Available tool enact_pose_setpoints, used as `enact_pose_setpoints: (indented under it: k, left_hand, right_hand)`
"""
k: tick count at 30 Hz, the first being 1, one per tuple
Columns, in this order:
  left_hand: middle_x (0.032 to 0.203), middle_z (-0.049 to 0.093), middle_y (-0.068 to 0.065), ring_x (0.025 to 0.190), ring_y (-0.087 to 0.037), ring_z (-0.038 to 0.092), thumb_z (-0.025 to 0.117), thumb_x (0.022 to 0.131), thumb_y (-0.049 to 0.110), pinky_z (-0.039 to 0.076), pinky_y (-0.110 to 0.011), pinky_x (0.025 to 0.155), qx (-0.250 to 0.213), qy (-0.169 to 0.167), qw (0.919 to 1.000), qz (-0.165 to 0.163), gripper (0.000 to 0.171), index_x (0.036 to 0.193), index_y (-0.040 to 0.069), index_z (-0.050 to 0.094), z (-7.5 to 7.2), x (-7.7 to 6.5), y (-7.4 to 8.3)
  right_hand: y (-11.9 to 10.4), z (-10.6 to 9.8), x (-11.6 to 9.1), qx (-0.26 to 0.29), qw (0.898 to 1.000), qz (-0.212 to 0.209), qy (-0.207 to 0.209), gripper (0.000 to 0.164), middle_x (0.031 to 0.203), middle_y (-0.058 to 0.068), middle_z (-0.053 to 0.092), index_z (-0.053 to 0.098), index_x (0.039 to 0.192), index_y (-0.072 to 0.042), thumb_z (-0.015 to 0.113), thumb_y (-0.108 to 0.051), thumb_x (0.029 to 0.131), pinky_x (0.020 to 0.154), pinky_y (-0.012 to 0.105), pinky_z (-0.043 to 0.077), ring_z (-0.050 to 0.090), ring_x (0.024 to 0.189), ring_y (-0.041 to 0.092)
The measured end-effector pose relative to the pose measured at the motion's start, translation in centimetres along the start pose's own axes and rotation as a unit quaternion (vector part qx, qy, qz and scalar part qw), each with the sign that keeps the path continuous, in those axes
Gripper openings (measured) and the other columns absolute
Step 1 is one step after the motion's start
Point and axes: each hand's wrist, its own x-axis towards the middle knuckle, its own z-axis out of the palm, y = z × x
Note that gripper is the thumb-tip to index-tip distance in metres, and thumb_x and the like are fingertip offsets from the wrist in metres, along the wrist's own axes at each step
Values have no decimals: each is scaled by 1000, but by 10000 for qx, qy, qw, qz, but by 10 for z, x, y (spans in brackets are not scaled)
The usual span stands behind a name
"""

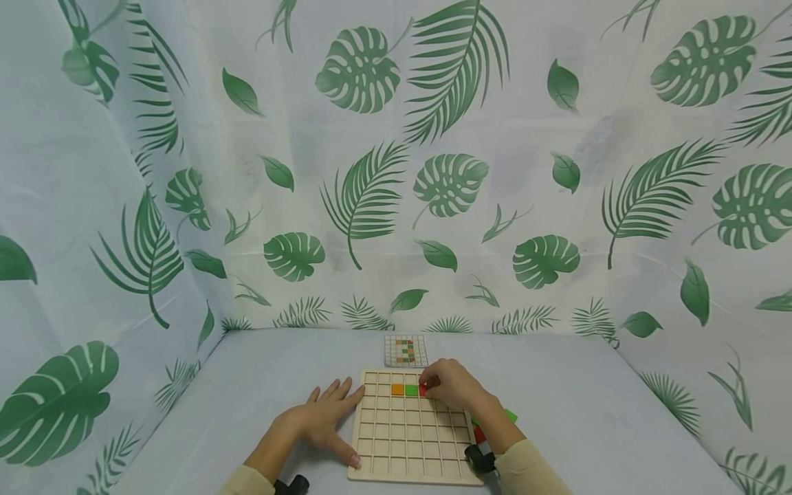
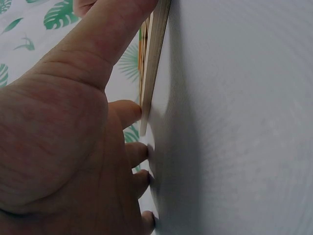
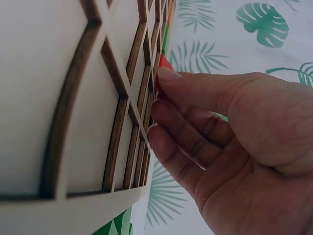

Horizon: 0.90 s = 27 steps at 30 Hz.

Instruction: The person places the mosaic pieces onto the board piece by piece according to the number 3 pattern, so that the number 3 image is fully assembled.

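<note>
A square wooden grid board (image 1: 405, 440) lies on the table in the head view. An orange tile (image 1: 397, 390) and a green tile (image 1: 411, 390) sit side by side in cells of its second row. My right hand (image 1: 454, 385) pinches a red tile (image 3: 164, 63) between thumb and fingers, at the cell just right of the green tile. My left hand (image 1: 322, 419) is spread at the board's left side, thumb on the near left corner and index fingertip at the left edge. Its other fingers (image 2: 138, 152) rest on the table beyond the board.
A small pattern card (image 1: 405, 350) with coloured squares lies behind the board. Loose green tiles (image 1: 511, 416) and red tiles (image 1: 479, 434) lie at the board's right side, partly hidden by the right forearm. Leaf-print cloth walls surround the white table (image 1: 575, 392).
</note>
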Motion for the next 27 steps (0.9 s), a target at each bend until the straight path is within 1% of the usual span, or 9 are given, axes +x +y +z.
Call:
enact_pose_setpoints:
  k: [5, 10, 14, 22, 27]
  left_hand:
    - [175, 14, -18, 162, -42, 8, 88, 63, 71, 4, -71, 126, -4, 10, 10000, 5, 131, 167, 19, 26, -1, -1, 1]
    - [175, 13, -18, 162, -42, 9, 88, 64, 71, 5, -71, 126, 5, -6, 10000, 17, 131, 167, 19, 26, -1, -1, 1]
    - [175, 13, -18, 162, -42, 8, 88, 64, 71, 4, -71, 126, -2, 1, 10000, 28, 131, 167, 19, 25, -1, -1, 0]
    - [175, 13, -17, 162, -41, 8, 87, 64, 72, 5, -70, 127, 43, -32, 10000, 11, 131, 167, 20, 25, -1, 1, 0]
    - [175, 14, -18, 162, -42, 8, 87, 64, 73, 5, -71, 126, 64, -54, 10000, 7, 131, 167, 21, 25, 0, 2, -1]
  right_hand:
    - [0, 0, 0, -142, 9999, 42, 11, 19, 99, 8, 78, 81, 102, -3, 83, 2, 83, 76, 36, 61, 72, 89, 22]
    - [-4, -1, 0, -266, 9996, 133, -21, 17, 101, 10, 79, 82, 101, -1, 82, 2, 84, 80, 42, 63, 73, 97, 29]
    - [-7, -2, -1, -285, 9995, 137, -84, 15, 99, 12, 79, 82, 99, 0, 79, 5, 86, 82, 47, 62, 72, 99, 33]
    - [-8, -2, -2, -226, 9996, 105, -115, 16, 100, 14, 79, 81, 100, 1, 76, 7, 87, 82, 49, 62, 73, 99, 35]
    - [-7, -1, -2, -285, 9995, 104, -70, 15, 101, 12, 79, 82, 100, -1, 77, 5, 87, 81, 46, 62, 73, 98, 32]
